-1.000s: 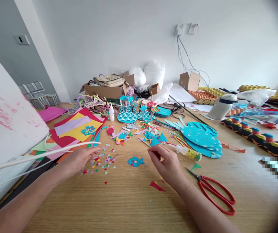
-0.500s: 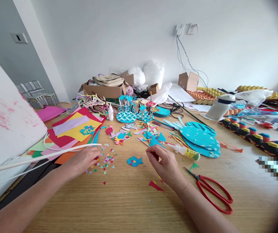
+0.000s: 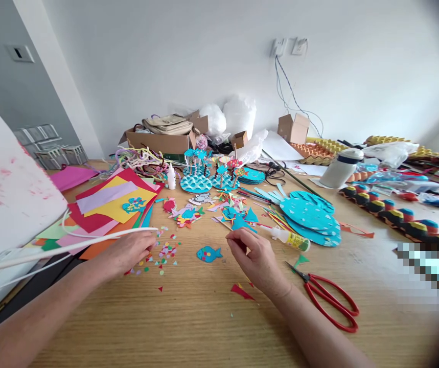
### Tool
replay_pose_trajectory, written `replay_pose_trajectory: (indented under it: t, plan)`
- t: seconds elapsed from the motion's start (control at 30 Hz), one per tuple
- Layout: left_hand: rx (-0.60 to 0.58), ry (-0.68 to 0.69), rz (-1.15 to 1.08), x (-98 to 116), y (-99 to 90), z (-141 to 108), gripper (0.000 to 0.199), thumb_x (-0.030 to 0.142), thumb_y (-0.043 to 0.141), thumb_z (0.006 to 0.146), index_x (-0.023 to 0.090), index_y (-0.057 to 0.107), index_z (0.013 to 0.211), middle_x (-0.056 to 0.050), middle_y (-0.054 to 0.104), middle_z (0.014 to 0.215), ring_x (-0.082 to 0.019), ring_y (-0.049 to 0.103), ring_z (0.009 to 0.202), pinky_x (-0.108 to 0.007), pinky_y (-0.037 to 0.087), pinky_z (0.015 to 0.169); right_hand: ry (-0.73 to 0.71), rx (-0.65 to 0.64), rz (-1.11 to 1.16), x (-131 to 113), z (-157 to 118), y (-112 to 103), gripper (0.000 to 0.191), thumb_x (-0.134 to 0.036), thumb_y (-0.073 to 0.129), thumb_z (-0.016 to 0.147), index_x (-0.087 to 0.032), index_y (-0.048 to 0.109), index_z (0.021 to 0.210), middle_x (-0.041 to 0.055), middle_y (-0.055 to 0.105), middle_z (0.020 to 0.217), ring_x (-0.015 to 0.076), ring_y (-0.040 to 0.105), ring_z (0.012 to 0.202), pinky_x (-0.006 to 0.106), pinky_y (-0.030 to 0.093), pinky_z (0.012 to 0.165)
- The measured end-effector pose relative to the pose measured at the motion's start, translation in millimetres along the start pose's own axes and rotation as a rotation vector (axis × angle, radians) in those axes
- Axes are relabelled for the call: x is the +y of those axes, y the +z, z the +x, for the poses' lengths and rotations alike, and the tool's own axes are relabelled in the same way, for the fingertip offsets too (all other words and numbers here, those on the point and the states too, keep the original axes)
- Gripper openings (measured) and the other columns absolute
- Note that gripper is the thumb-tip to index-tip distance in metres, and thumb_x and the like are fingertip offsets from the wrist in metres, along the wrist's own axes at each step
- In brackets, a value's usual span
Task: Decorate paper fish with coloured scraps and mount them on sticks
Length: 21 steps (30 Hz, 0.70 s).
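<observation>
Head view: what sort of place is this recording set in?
Probably a paper-craft worktable in a plain room. A stack of coloured paper sheets, red-handled scissors and a small glue bottle with yellow label lie on the wooden tabletop, with cardboard boxes behind.

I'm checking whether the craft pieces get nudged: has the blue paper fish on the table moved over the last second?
No. The blue paper fish keeps its spot between the confetti scraps and the glue bottle; only the camera view has shifted slightly.

Wooden table (image 3: 188, 317), red scissors (image 3: 328, 301), glue bottle (image 3: 290, 238), paper fish (image 3: 208, 253), confetti scraps (image 3: 164, 253)
</observation>
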<state>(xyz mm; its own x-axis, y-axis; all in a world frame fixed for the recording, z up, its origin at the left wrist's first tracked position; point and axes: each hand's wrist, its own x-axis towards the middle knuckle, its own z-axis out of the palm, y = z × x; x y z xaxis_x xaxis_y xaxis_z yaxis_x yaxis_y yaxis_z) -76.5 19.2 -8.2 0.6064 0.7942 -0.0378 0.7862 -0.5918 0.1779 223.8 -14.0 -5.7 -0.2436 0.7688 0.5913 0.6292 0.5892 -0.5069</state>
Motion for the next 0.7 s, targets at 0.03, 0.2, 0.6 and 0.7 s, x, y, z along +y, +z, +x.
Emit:
replay_pose_trajectory:
  t: [0.03,0.2,0.6,0.7]
  plan:
    - [0.007,-0.002,-0.003,0,0.5,-1,0.014,0.014,0.036,0.077,0.019,0.043,0.066,-0.001,0.051,0.075,-0.016,0.047,0.068,-0.026,0.035,0.061,-0.001,-0.001,-0.003,0,0,0,0.014,-0.016,0.043,0.081,-0.018,0.053,0.073,0.0004,0.054,0.064,0.0112,0.050,0.059,0.021,0.037,0.056]
    - [0.073,-0.030,-0.045,2,3.5,-5,0.013,0.014,0.037,0.076,0.020,0.045,0.067,-0.001,0.052,0.073,-0.016,0.048,0.068,-0.026,0.035,0.060,0.000,-0.017,-0.005,-1,0,0,0.014,-0.015,0.043,0.081,-0.018,0.053,0.073,0.0004,0.054,0.064,0.0112,0.050,0.060,0.020,0.037,0.056]
    - [0.167,-0.152,-0.180,20,4.1,-12,0.012,0.023,0.037,0.075,0.020,0.040,0.064,0.004,0.048,0.060,-0.011,0.044,0.054,-0.022,0.033,0.051,0.144,-0.020,0.096,0,1,5,0.012,-0.015,0.046,0.078,-0.017,0.054,0.069,-0.0027,0.051,0.058,0.0094,0.046,0.054,0.019,0.035,0.051]
    - [0.182,-0.142,-0.314,32,3.4,-8,0.012,0.026,0.039,0.074,0.020,0.044,0.065,0.003,0.050,0.064,-0.012,0.047,0.058,-0.022,0.036,0.053,0.199,-0.084,0.156,-6,3,6,0.012,-0.014,0.047,0.076,-0.016,0.055,0.068,-0.0035,0.050,0.056,0.0082,0.045,0.051,0.018,0.033,0.047]
